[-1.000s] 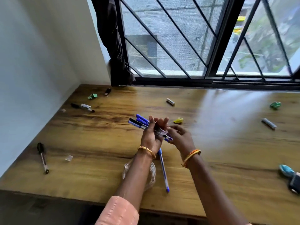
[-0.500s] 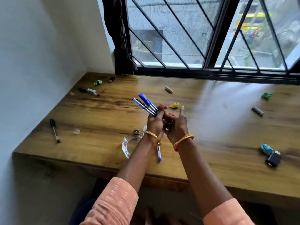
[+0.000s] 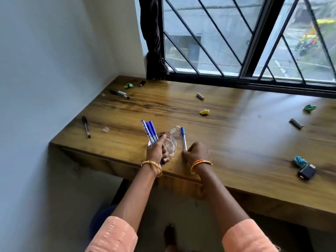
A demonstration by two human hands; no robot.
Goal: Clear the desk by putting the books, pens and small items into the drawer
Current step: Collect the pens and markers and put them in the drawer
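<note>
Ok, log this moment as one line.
left hand: holds blue pens | right hand: pinching single pen on desk | drawer: unseen

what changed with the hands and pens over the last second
The right hand left the bundle of blue pens and dropped to the single blue pen on the desk, closing on its near end. The left hand stays shut on the bundle. The black pen and scattered small items stayed put.
</note>
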